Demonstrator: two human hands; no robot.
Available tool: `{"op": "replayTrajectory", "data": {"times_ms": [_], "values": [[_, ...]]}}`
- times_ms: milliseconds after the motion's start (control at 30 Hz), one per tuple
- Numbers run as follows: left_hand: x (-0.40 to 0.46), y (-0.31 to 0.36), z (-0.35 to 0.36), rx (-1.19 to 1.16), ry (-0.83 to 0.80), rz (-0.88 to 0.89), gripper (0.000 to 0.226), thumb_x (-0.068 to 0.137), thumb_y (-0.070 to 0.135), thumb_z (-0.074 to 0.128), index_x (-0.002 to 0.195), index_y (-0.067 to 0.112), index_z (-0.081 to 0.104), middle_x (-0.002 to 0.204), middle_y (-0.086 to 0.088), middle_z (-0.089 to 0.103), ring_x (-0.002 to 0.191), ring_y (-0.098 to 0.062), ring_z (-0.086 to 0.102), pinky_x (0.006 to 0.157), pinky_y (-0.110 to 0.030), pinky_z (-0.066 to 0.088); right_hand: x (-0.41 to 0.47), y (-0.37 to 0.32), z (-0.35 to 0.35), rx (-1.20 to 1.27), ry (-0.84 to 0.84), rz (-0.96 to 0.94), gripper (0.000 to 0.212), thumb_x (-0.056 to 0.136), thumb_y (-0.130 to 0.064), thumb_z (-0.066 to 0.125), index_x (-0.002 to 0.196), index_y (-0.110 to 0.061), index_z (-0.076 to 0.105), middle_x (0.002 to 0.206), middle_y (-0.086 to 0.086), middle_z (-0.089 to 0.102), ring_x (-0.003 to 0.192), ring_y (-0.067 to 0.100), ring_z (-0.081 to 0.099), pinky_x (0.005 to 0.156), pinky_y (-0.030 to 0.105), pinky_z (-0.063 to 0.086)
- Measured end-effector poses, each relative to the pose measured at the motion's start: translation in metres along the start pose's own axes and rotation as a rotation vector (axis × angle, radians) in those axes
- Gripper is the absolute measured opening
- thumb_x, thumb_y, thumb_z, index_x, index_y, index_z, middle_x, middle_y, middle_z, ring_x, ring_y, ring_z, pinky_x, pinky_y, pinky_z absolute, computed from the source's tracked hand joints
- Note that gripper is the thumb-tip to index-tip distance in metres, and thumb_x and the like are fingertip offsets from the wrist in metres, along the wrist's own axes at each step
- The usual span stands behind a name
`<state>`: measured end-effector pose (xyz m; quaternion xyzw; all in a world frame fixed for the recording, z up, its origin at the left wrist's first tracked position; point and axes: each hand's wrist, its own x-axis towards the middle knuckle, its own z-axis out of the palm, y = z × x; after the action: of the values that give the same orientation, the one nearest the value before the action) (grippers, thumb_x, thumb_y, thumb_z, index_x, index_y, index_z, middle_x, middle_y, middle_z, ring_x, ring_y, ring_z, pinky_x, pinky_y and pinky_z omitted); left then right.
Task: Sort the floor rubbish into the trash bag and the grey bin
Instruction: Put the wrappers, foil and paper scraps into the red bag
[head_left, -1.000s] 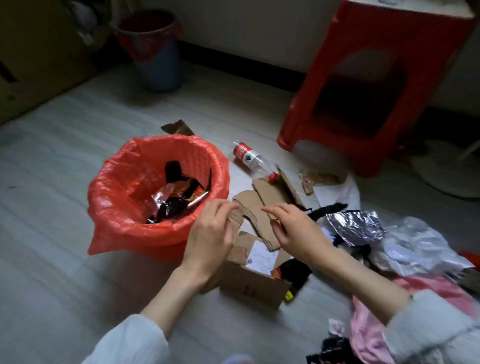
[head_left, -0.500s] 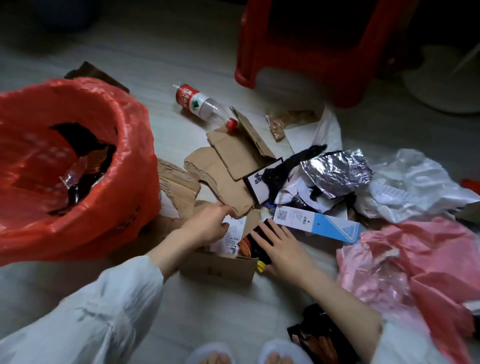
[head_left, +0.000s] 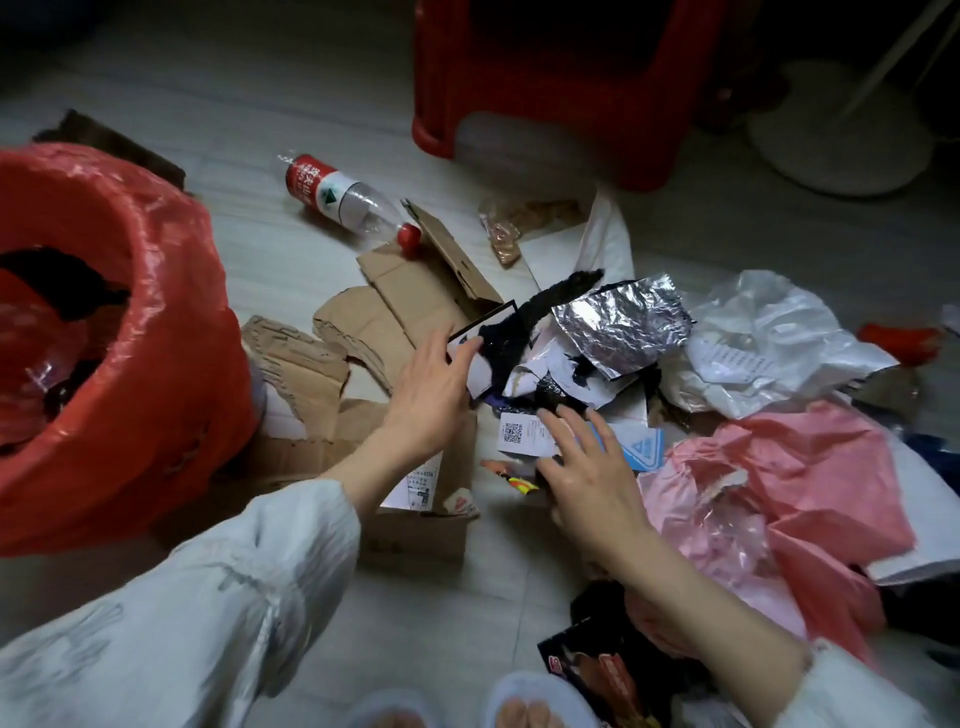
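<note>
Both hands flat and loose over the rubbish pile for me, left hand (head_left: 427, 384) touching a black-edged card (head_left: 480, 358), right hand (head_left: 587, 467) on a blue-white box (head_left: 613, 441), red trash bag (head_left: 156, 332) at left.

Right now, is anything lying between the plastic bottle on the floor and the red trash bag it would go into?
Nothing visible does. The plastic bottle lies on bare floor, and the stretch between it and the red trash bag shows only floor. The torn cardboard sits nearer the person, beside the bottle's cap end, not across that path.
</note>
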<state>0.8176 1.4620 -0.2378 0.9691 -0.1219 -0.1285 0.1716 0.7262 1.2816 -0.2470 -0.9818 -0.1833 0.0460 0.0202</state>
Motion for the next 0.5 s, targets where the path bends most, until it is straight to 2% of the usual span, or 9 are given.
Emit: {"op": "replayTrajectory", "data": {"times_ms": [33,100,167,233,267,333,400,467,500], "values": [[0.007,0.002,0.001,-0.036,-0.017,-0.051,0.071,0.083,0.005,0.053,0.145,0.017,0.020,0.153,-0.016,0.011,0.140,-0.032,0.016,0.110,-0.043,0.024,0.003,0.004,-0.002,-0.014,-0.054,0.057,0.009,0.054,-0.012,0.058,0.058,-0.011,0.066,0.114,0.018,0.066,0.104,0.035,0.062,0.094,0.047,0.042],[0.019,0.006,0.004,-0.169,-0.029,-0.152,0.073,0.086,0.010,0.055,0.146,0.013,0.014,0.153,-0.016,0.013,0.140,-0.032,0.018,0.112,-0.041,0.021,0.007,0.013,0.002,0.007,-0.220,0.177,0.019,0.040,-0.010,0.076,0.056,-0.011,0.067,0.103,0.020,0.068,0.085,0.036,0.067,0.073,0.043,0.054],[0.025,0.005,0.010,-0.321,-0.004,-0.248,0.070,0.088,0.013,0.056,0.145,0.010,0.016,0.148,-0.017,0.029,0.135,-0.033,0.029,0.111,-0.041,0.025,0.006,0.018,0.010,0.034,-0.278,0.244,0.031,0.030,-0.006,0.081,0.055,-0.012,0.066,0.079,0.014,0.067,0.060,0.031,0.063,0.051,0.033,0.050],[0.029,0.005,0.015,-0.392,0.039,-0.344,0.059,0.087,0.014,0.058,0.139,0.009,0.032,0.130,-0.020,0.050,0.122,-0.035,0.044,0.104,-0.042,0.036,0.004,0.020,0.015,0.022,-0.235,0.235,0.038,0.023,-0.003,0.082,0.056,-0.013,0.064,0.067,0.009,0.063,0.051,0.028,0.059,0.045,0.030,0.047],[0.030,0.003,0.018,-0.398,0.046,-0.385,0.049,0.085,0.012,0.060,0.131,0.009,0.044,0.120,-0.019,0.056,0.115,-0.034,0.049,0.098,-0.041,0.040,0.004,0.019,0.019,0.045,-0.221,0.236,0.040,0.022,-0.003,0.082,0.056,-0.012,0.064,0.065,0.009,0.063,0.049,0.028,0.058,0.045,0.030,0.047],[0.027,0.001,0.019,-0.406,0.002,-0.427,0.020,0.078,0.006,0.061,0.097,0.009,0.065,0.099,-0.018,0.062,0.102,-0.033,0.055,0.082,-0.032,0.044,0.001,0.014,0.029,0.070,-0.223,0.246,0.040,0.023,-0.003,0.081,0.058,-0.012,0.064,0.063,0.008,0.062,0.049,0.029,0.059,0.047,0.031,0.049],[0.023,0.001,0.019,-0.448,-0.050,-0.471,0.008,0.073,0.000,0.059,0.071,0.005,0.065,0.079,-0.016,0.060,0.087,-0.031,0.056,0.067,-0.026,0.038,-0.004,0.009,0.032,0.096,-0.238,0.246,0.031,0.038,-0.001,0.077,0.064,-0.009,0.063,0.063,0.012,0.063,0.058,0.033,0.061,0.055,0.035,0.051],[0.019,0.000,0.019,-0.519,-0.065,-0.533,0.010,0.073,-0.002,0.058,0.071,0.002,0.066,0.076,-0.017,0.062,0.081,-0.029,0.056,0.066,-0.028,0.041,-0.005,0.005,0.028,0.179,-0.256,0.303,0.024,0.066,0.002,0.064,0.089,-0.005,0.061,0.088,0.016,0.066,0.088,0.036,0.060,0.074,0.039,0.048],[0.018,0.001,0.019,-0.548,-0.059,-0.561,0.011,0.073,-0.002,0.057,0.071,0.004,0.066,0.078,-0.017,0.064,0.081,-0.029,0.058,0.068,-0.031,0.045,-0.004,0.005,0.026,0.192,-0.287,0.327,0.027,0.077,-0.001,0.056,0.104,-0.007,0.055,0.102,0.014,0.063,0.103,0.033,0.055,0.082,0.038,0.043]]}}
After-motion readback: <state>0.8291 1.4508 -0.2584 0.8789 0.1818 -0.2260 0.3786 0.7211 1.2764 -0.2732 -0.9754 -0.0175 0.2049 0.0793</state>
